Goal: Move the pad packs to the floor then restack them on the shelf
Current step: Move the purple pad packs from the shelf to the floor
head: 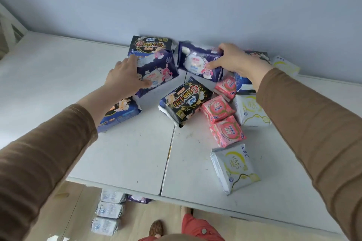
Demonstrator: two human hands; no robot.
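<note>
Several pad packs lie scattered on the white shelf top point(127, 154). My left hand point(125, 77) grips a dark purple pack with a pink cartoon figure point(160, 70). My right hand point(233, 60) grips a second dark purple pack point(197, 60), tilted up near the wall. A navy "420" pack point(149, 45) stands behind the left one. A black "420" pack point(185, 100) lies in the middle. Three pink packs point(218, 110) and white-yellow packs point(235, 168) lie to the right. Three pale blue packs point(109, 210) sit on the floor below.
A blue pack point(121, 112) lies under my left forearm. The grey-blue wall point(176, 6) backs the shelf. The shelf's front edge point(195, 200) runs above a tan floor point(74, 201), where my foot point(156, 228) and red trousers show. A purple pack point(139, 199) peeks from under the edge.
</note>
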